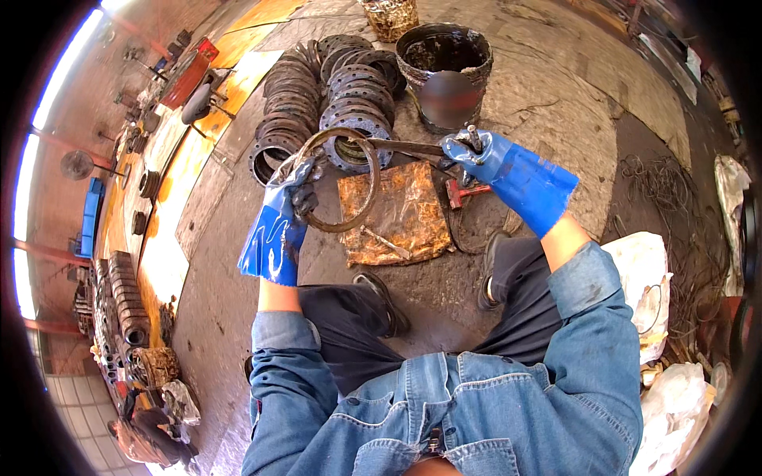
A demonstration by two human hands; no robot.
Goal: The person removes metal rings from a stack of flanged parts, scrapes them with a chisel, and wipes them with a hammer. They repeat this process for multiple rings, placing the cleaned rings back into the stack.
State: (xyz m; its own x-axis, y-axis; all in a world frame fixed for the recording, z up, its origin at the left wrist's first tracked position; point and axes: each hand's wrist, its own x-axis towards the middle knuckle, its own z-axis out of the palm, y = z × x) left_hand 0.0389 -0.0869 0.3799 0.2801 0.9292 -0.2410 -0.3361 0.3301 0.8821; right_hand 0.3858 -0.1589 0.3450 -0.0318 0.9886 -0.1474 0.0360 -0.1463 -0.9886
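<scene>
Fingers, left hand [279,226]: blue rubber glove, curled around thin rusty metal ring [340,179].
Fingers, right hand [496,163]: gloved, clenched on dark greasy brush handle [413,147].
Floor [548,103]: cracked concrete; stacked round steel flanges [333,91], black bucket [444,67].

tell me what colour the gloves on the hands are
Blue, smeared with dark grease, on the left hand and right hand; head view.

A large thin metal ring [340,179] sits in the blue-gloved left hand [279,224], above a rusty metal sheet [394,214] on the concrete floor [556,103]. Stacked steel flanges [333,87] lie behind it, a black bucket [444,67] to their right.
</scene>
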